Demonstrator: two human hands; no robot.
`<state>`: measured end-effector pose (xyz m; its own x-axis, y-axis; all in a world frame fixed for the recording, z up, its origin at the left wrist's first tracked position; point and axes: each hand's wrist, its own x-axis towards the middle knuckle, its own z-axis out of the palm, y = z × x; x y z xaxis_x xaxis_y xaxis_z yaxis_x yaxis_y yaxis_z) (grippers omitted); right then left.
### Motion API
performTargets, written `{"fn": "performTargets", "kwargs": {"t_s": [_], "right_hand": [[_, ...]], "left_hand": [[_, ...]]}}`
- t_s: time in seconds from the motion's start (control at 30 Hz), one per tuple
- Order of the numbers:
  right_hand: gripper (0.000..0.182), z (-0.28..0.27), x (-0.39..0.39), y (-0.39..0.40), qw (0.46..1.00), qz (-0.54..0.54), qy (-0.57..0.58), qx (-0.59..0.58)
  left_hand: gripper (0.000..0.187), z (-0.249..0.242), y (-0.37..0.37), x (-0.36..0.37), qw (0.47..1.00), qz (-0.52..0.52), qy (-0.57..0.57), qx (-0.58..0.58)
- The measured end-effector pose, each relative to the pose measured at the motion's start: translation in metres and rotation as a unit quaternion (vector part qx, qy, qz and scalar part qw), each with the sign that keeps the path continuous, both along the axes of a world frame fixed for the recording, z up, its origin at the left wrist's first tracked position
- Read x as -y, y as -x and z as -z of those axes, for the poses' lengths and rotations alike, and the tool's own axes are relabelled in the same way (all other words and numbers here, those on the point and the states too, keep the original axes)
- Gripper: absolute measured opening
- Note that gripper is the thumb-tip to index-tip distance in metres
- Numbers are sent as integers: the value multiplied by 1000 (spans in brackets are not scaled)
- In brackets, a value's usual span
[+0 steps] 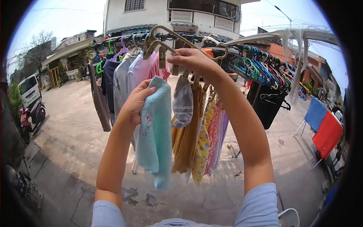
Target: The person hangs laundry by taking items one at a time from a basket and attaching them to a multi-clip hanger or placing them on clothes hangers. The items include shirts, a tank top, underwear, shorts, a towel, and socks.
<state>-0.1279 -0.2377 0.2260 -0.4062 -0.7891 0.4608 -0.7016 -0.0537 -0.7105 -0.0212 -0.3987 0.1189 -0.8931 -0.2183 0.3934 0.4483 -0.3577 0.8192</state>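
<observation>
My left hand (pixel 137 101) pinches a light blue face towel (pixel 154 132) near its top corner, and the cloth hangs folded below. Higher up, my right hand (pixel 197 63) is closed on the beige clip hanger (pixel 170 31) by its clips. One beige clip (pixel 162 57) dangles just left of my right fingers, above the towel's top edge. From other clips hang a grey sock (pixel 183 100), a mustard ribbed cloth (pixel 189 132), a yellow flowered cloth (pixel 204 142) and pink and purple pieces (pixel 217 140). The towel is apart from the clips.
Behind, a rail carries shirts (pixel 124 75) on the left and many coloured hangers (pixel 261 68) on the right. Blue and red cloths (pixel 327 132) drape over a rack at far right. A white basket (pixel 289 217) stands at lower right, a parked motorcycle (pixel 33 115) at left.
</observation>
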Motion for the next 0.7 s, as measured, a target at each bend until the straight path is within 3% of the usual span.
{"fn": "performTargets", "kwargs": {"t_s": [0.1, 0.5, 0.7], "right_hand": [[34, -4, 5, 10, 997, -35, -6, 63], [32, 11, 9, 15, 989, -21, 146, 31], [31, 12, 7, 9, 994, -12, 109, 21]], "left_hand": [[21, -13, 9, 2, 1000, -9, 16, 8], [16, 0, 21, -6, 999, 0, 42, -27], [19, -2, 26, -5, 997, 20, 63, -38]]}}
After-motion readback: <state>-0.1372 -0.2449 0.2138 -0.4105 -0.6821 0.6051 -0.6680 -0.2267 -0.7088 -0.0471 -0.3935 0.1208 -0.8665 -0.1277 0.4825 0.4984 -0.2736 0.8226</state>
